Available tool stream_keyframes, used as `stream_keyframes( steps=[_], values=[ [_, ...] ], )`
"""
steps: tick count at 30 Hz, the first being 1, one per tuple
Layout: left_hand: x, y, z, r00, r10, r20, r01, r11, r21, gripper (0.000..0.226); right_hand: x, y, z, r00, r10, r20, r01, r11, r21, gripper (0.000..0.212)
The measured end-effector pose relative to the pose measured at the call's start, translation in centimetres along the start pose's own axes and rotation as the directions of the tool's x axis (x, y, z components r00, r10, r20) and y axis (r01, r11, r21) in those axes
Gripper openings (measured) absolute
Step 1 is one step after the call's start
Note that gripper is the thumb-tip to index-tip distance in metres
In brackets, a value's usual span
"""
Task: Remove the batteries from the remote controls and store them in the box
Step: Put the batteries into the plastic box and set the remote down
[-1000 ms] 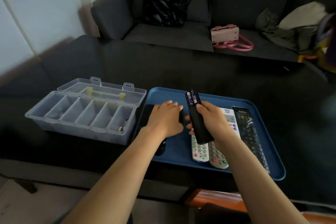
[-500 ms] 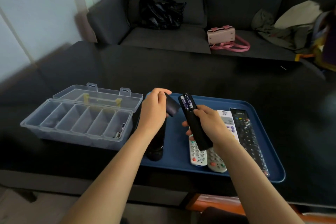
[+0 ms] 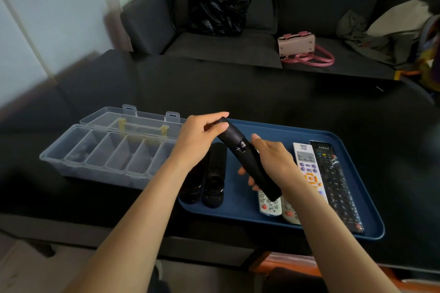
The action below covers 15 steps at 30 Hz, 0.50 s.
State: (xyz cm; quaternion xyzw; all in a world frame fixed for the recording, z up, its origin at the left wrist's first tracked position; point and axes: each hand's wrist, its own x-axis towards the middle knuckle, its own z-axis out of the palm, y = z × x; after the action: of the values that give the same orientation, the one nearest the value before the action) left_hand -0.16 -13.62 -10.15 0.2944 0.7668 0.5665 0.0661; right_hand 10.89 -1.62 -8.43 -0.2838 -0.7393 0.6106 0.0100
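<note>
Black remote [image 3: 250,162]: held tilted above the blue tray [image 3: 357,233], back side up so its end can be worked. Right hand [image 3: 273,164] wraps the lower body as a brace; left hand [image 3: 202,140] pinches the upper end, where the batteries cannot be seen, apparently handling the cover. Clear compartment box [image 3: 107,157]: open just left of the tray, placed within easy reach; other remotes lie in the tray.

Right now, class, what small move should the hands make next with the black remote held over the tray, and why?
Probably the right hand should steady the black remote while the left hand, pinching its upper end, slides the back cover. Only a small gap shows there, no battery is in view, and the open box waits on the left.
</note>
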Motion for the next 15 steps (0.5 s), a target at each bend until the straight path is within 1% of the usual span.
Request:
stream_keyframes(
  steps=[2, 7, 10, 15],
  values=[
    [0.04, -0.13, -0.31, 1.0, 0.0, 0.021, 0.0, 1.0, 0.019, 0.034, 0.13, -0.03, 0.08, 1.0, -0.009, 0.0, 0.009, 1.0, -0.003, 0.043],
    [-0.03, -0.4, -0.15, 1.0, 0.005, 0.015, -0.007, 0.997, 0.071, 0.035, 0.1, -0.11, 0.33, 1.0, -0.029, 0.004, 0.029, 0.998, -0.055, 0.043],
    [0.05, -0.51, -0.08, 1.0, -0.001, 0.002, 0.001, 0.998, 0.058, 0.034, 0.07, -0.15, 0.38, 0.999, -0.049, 0.008, 0.049, 0.997, -0.062, 0.043],
    [-0.1, -0.58, -0.11, 1.0, 0.007, 0.027, -0.009, 0.997, 0.077, 0.03, 0.07, -0.06, 0.46, 0.998, -0.054, 0.01, 0.055, 0.996, -0.066, 0.043]
  ],
)
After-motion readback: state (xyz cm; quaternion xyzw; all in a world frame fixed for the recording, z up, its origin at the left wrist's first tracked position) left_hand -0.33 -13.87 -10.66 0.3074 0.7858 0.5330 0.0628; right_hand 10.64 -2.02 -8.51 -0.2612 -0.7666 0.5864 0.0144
